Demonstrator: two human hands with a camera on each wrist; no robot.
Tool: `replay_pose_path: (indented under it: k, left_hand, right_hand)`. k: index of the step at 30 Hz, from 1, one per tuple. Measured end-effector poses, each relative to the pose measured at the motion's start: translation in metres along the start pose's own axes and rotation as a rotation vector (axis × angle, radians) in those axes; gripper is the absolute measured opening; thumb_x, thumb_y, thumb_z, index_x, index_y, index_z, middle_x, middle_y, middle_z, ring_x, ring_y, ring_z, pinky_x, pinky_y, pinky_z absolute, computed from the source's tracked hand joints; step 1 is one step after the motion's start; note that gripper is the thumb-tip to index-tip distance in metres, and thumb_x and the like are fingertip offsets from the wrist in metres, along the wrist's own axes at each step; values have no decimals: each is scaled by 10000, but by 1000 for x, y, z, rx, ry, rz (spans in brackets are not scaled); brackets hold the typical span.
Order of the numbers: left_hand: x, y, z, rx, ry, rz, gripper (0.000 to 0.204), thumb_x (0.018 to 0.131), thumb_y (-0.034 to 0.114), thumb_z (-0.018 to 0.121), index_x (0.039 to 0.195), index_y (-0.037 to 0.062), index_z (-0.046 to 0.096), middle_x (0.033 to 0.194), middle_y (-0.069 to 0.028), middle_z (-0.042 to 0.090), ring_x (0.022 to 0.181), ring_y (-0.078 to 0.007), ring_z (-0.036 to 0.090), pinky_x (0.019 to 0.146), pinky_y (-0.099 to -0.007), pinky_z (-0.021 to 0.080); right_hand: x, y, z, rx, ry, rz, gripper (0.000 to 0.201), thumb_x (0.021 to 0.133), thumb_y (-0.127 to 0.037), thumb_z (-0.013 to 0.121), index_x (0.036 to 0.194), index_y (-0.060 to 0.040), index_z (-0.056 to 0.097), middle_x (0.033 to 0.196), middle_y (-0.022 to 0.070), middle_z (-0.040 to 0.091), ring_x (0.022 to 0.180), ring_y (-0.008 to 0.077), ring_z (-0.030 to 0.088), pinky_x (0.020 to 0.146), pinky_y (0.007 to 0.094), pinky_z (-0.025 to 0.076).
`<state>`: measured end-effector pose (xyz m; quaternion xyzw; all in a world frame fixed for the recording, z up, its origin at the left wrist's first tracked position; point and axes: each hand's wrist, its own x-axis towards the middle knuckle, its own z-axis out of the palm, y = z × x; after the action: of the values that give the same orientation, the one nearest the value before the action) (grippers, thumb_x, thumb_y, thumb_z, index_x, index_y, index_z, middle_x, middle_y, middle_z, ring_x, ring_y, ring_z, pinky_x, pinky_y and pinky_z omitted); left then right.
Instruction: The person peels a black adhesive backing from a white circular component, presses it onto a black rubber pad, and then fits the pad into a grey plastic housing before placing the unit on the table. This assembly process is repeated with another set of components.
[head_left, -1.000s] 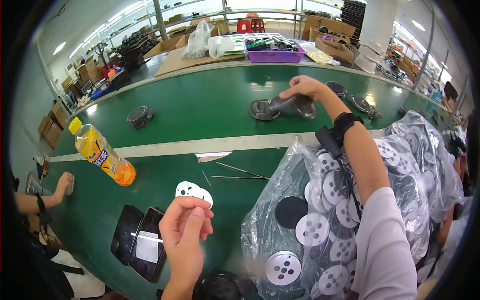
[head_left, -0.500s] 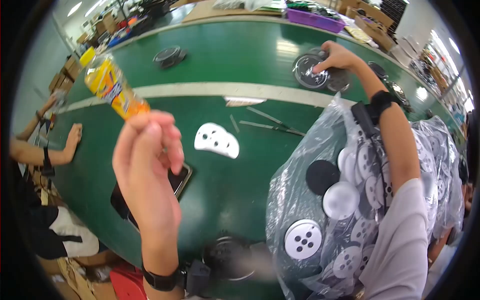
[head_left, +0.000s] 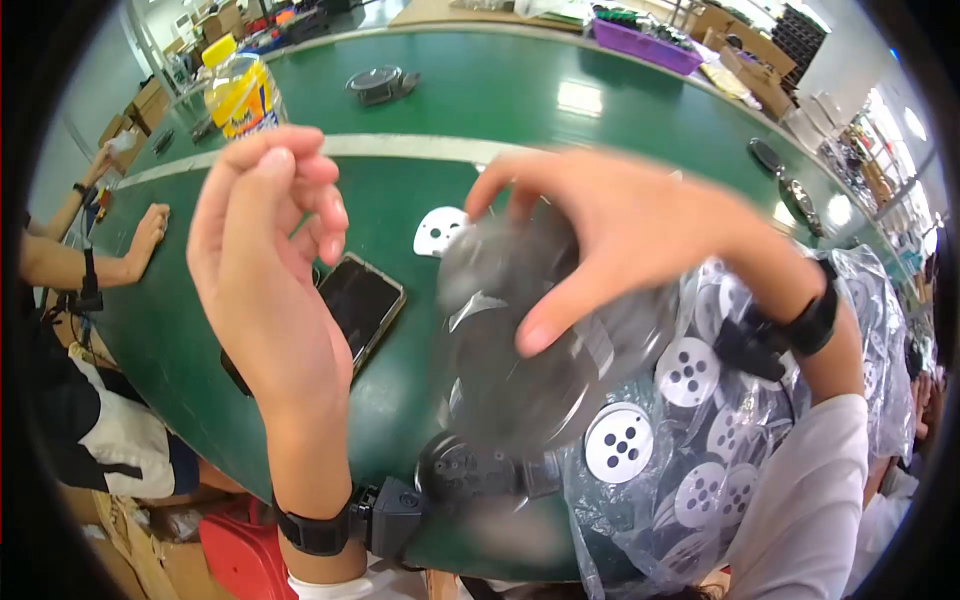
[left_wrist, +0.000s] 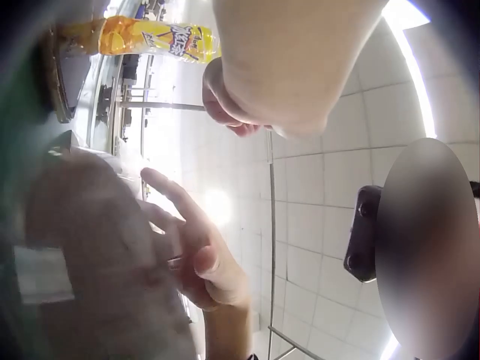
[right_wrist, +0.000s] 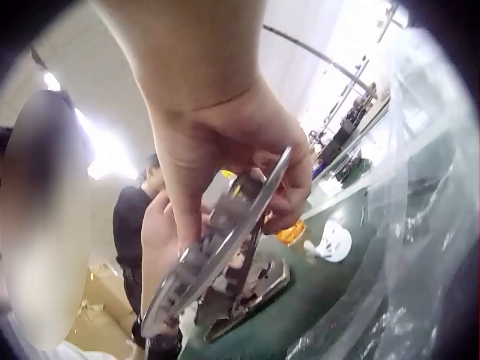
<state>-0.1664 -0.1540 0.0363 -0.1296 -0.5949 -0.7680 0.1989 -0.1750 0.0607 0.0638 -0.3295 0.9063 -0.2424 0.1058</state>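
Observation:
My right hand [head_left: 560, 250] grips a round grey metal disc part [head_left: 510, 350], lifted off the green table [head_left: 480, 100] and blurred by motion. In the right wrist view the disc part [right_wrist: 225, 240] shows edge-on, with my right hand [right_wrist: 262, 187] curled round its rim. My left hand [head_left: 300, 200] is raised just left of the disc, fingers loosely curled, with nothing seen in it. In the left wrist view the left hand's fingers [left_wrist: 232, 112] curl above the right hand [left_wrist: 195, 255] and the blurred disc [left_wrist: 90, 247].
A clear plastic bag [head_left: 700, 440] of perforated silver discs lies at the right. Two phones [head_left: 355, 300] and white perforated discs [head_left: 438, 230] lie on the table. An orange drink bottle [head_left: 240, 95] stands far left. Another round part [head_left: 460, 470] sits at the near edge. Another person's hand [head_left: 148, 235] rests at the left.
My right hand has lifted the disc part from the far side of the table and brought it close in front of me. The left hand has risen slightly; the view tilted downward.

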Motion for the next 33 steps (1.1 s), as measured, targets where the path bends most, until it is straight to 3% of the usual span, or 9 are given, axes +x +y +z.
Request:
replay_pose_path:
  k: [2, 8, 10, 17, 19, 22, 25, 28, 33]
  left_hand:
    - [-2, -3, 3, -26, -5, -11, 189, 871, 160, 482, 942, 2, 559, 815, -34, 542, 649, -93, 485, 529, -210, 331]
    - [-1, -2, 10, 8, 2, -101, 152, 867, 144, 482, 901, 16, 556, 767, -19, 541, 625, -81, 478, 519, -199, 329]
    - [-3, -2, 15, 12, 6, -77, 146, 874, 139, 475, 887, 18, 556, 751, -22, 537, 610, -74, 474, 505, -193, 336]
    - [-19, -10, 28, 65, -92, -100, 159, 897, 119, 458, 833, 9, 553, 699, -32, 540, 534, -47, 441, 477, -177, 342]
    - [-20, -13, 29, 95, -86, -29, 151, 898, 104, 458, 833, 8, 554, 700, -25, 539, 542, -39, 440, 488, -171, 344]
    - [-22, -13, 26, 132, -59, 33, 123, 893, 64, 460, 832, 14, 555, 715, -18, 536, 562, -36, 444, 503, -166, 349]
    - [-20, -15, 22, 158, -39, 141, 96, 870, 14, 477, 829, -14, 559, 732, -34, 534, 599, -50, 478, 524, -172, 373]
    - [-15, -13, 16, 206, -16, 179, 79, 851, -16, 491, 825, -43, 560, 725, -46, 528, 623, -59, 507, 548, -181, 393]
    - [-14, -14, 18, 244, -27, 173, 86, 852, -13, 489, 807, -38, 558, 733, -42, 536, 608, -54, 503, 547, -181, 390]
  right_hand:
    - [3, 0, 23, 241, -52, 25, 860, 566, -525, 766, 1153, 44, 500, 1034, 229, 575, 939, 321, 575, 811, 358, 461]
    - [8, 27, -32, 129, 177, 185, 661, 652, -438, 725, 1087, 33, 565, 957, 123, 636, 867, 239, 606, 791, 333, 465]
    - [20, 57, -54, -23, 280, 148, 550, 711, -384, 710, 1105, -32, 558, 961, 80, 612, 797, 171, 598, 689, 305, 483]
    - [174, 100, -72, -294, 480, -3, 767, 625, -440, 756, 1212, -33, 478, 1046, 183, 585, 979, 298, 569, 855, 382, 448]
    - [227, 121, -49, -273, 472, 158, 947, 559, -469, 783, 1325, -99, 367, 1187, 237, 502, 1108, 382, 488, 925, 433, 406]
    - [270, 149, -6, -72, 462, 399, 1056, 481, -571, 782, 1379, -325, 284, 1405, 183, 285, 1250, 488, 281, 979, 590, 296]
    - [275, 147, 14, -145, 368, 643, 999, 533, -698, 675, 1382, -339, 289, 1429, 155, 266, 1261, 466, 278, 956, 649, 239]
    - [275, 150, 11, -318, 321, 680, 731, 621, -568, 658, 1274, -341, 422, 1284, 125, 426, 1190, 410, 376, 904, 593, 322]
    - [262, 155, -2, -301, 221, 728, 665, 621, -485, 651, 1223, -280, 456, 1243, 137, 451, 1138, 378, 443, 852, 527, 401]
